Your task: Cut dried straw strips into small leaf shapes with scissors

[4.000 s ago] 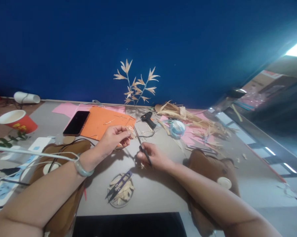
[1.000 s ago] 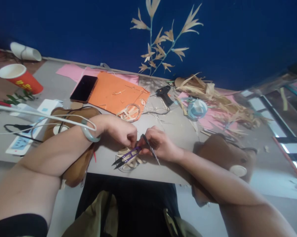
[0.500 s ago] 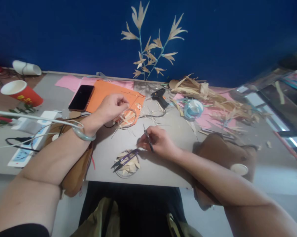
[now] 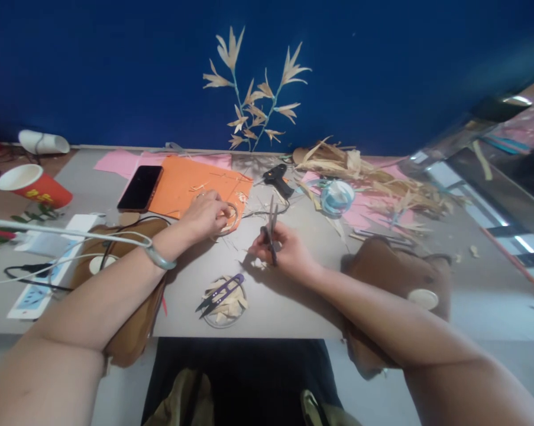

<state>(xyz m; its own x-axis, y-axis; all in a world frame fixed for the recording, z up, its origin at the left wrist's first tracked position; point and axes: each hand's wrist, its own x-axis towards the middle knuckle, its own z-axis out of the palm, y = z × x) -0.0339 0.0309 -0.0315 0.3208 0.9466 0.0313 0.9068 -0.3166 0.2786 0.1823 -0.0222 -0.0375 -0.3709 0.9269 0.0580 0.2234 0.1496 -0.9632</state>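
My left hand [image 4: 208, 214] reaches down to a small round dish [image 4: 235, 216] at the corner of the orange sheet [image 4: 182, 186]. Its fingers are bent together at the dish, and what lies between them is hidden. A pair of scissors [image 4: 272, 232] with dark handles is in my right hand [image 4: 281, 247], blades apart and pointing up. Nearer me, purple thread snips [image 4: 222, 294] lie across a clear dish [image 4: 226, 316] filled with pale husk pieces [image 4: 235, 303].
A black glue gun [image 4: 278, 180], a phone [image 4: 140, 187] and a tape roll [image 4: 336, 197] lie further back. Husk strips [image 4: 350, 160] cover the right rear. Left are a red paper cup [image 4: 45, 189] and a power strip [image 4: 49, 272]. Brown cushions [image 4: 386, 278] flank the work area. A husk-flower branch [image 4: 253, 112] stands behind.
My left hand has lowered onto the small dish. The scissors in my right hand have turned more upright, and their blades now show apart. The view has shifted slightly.
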